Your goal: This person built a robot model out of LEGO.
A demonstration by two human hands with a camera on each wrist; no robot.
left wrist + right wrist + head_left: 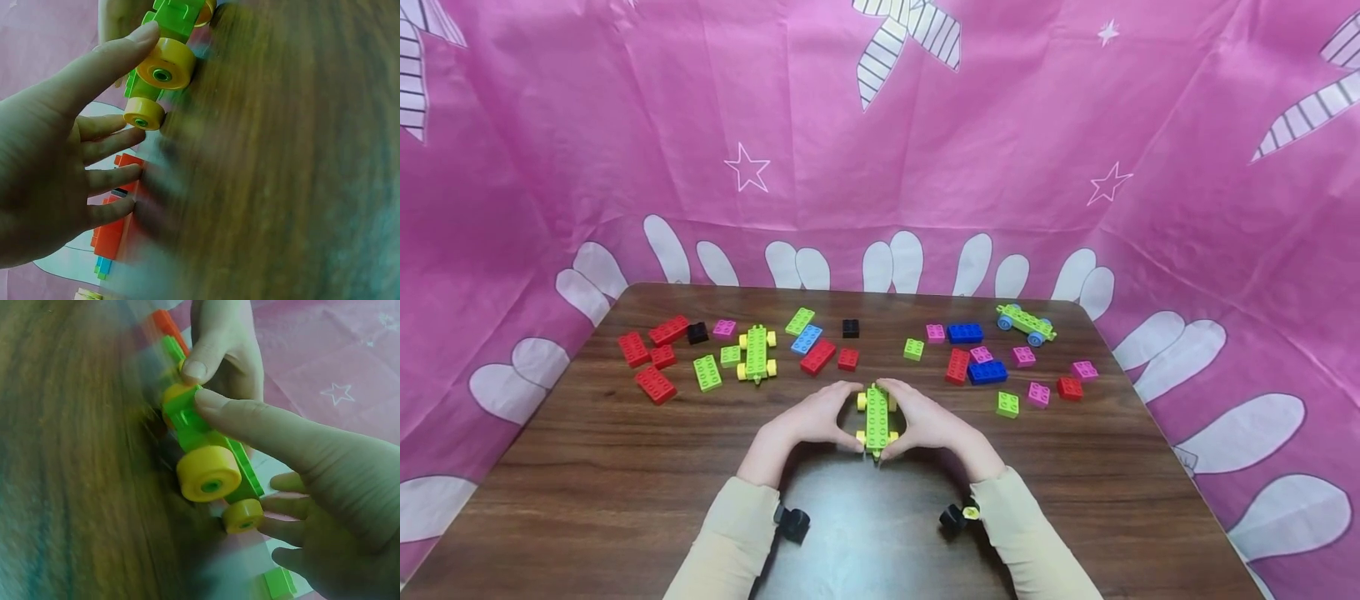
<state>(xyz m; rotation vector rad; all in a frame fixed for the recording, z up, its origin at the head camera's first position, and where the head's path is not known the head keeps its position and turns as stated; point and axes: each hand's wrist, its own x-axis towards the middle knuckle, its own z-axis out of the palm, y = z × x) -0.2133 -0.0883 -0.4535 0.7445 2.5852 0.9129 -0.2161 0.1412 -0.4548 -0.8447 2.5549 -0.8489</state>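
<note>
Left grip [815, 417] and right grip [928, 421] face each other, fingers apart and mostly straight, touching rather than wrapping the yellow-wheeled lime base [877, 421] between them; how firmly they press, I cannot tell.

Pink cloth [850, 167] hangs well beyond both, and the wood-grain table [587, 500] spreads below and around them.

Next in size come two more vehicle bases: a second yellow-wheeled base [756, 353], beyond and left of the left grip, and a blue-wheeled base [1028, 325], well beyond and right of the right grip.

Eight-stud red bricks [656, 385] and lime bricks [707, 372] lie off past the left grip, with eight-stud blue bricks [988, 372] past the right.

Smallest are the four-stud pieces: black bricks [850, 328] beyond the left grip, and pink bricks [1039, 394] mostly beyond and right of the right one.

Wheels are on all three bases, yet their studs carry no bricks. I judge the work at an early stage, any stacking left to do.
</note>
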